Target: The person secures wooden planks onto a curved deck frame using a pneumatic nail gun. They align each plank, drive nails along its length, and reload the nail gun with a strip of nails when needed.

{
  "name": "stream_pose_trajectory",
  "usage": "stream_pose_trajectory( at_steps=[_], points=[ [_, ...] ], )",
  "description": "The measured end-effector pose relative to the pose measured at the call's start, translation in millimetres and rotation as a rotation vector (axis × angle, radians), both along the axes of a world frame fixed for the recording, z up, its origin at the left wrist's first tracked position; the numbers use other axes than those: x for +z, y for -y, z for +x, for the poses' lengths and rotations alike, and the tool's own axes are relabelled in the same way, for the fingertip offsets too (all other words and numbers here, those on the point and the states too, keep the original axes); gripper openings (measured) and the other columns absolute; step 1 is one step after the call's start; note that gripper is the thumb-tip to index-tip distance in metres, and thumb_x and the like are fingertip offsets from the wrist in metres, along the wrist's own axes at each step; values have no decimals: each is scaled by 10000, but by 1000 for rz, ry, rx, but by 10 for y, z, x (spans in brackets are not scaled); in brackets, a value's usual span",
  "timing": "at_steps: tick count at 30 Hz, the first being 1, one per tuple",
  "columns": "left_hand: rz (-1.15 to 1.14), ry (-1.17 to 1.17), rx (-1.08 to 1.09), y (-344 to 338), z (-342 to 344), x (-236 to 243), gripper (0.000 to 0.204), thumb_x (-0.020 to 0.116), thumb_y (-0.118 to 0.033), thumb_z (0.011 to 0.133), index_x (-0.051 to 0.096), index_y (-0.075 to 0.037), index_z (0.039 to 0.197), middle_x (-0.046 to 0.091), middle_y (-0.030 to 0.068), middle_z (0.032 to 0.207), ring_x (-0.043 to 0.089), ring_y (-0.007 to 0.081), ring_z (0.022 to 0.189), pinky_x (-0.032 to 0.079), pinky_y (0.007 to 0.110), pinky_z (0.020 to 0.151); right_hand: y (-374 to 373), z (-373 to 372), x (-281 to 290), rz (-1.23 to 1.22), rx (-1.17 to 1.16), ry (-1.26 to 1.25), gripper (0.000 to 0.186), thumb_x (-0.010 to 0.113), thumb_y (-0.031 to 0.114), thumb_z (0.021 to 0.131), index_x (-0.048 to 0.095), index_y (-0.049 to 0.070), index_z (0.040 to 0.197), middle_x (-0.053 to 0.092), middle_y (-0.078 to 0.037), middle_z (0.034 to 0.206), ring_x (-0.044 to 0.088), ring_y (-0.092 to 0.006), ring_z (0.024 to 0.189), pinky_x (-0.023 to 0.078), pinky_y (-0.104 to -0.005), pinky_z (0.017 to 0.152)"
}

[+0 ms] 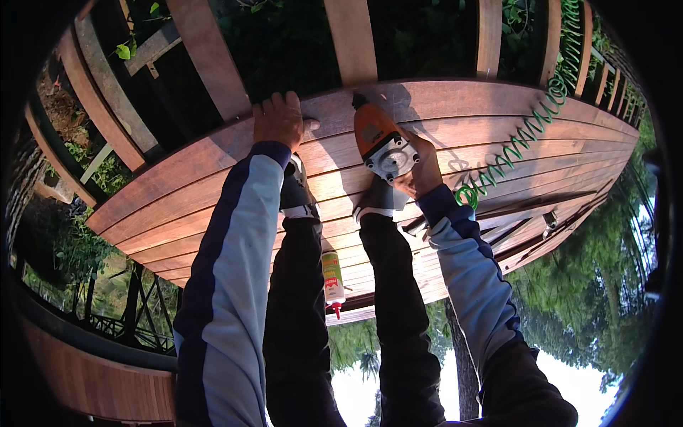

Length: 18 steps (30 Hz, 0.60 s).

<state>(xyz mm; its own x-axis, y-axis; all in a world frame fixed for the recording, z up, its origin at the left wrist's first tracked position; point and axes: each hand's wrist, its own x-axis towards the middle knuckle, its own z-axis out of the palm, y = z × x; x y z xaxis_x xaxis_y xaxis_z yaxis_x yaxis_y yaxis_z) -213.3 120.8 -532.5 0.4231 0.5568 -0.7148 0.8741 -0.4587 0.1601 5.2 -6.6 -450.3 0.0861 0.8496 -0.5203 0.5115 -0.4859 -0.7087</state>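
Orange power tool (381,144), tip on wooden deck (498,121)

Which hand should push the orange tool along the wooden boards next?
The right hand, most likely. It already holds the orange power tool, whose tip sits on the wooden deck near the edge. The left hand is pressed flat on the boards, away from the tool, steadying.

A green coiled hose (530,132) is snaking across the wooden deck boards (569,153) on my right, a glue bottle (332,281) is lying between my legs, and wooden railing slats (210,57) are standing ahead against foliage.
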Motion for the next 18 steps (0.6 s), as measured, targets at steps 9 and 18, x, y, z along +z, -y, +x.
stream_pose_trajectory(
  at_steps=[9, 18],
  points=[
    [-22, -6, -14, -28, 21, 38, 622, 655, -558, 781, 473, -38, 1071, 543, 159, 1015, 554, 339, 988, 421, 475, 879, -9, 30, 16, -17, 13, -27, 558, 742, 41, 688, 567, 8, 1218, 665, -154, 1014, 666, -208, 883, 529, -289, 767],
    [-24, -67, -42, -12, 34, -10, 641, 677, -588, 743, 496, -68, 1070, 559, 136, 1018, 565, 317, 1004, 409, 481, 890, 117, 39, -154, -146, -102, -129, 423, 646, 93, 819, 557, -3, 1221, 651, -128, 1057, 647, -200, 950, 532, -309, 797]
  ],
)
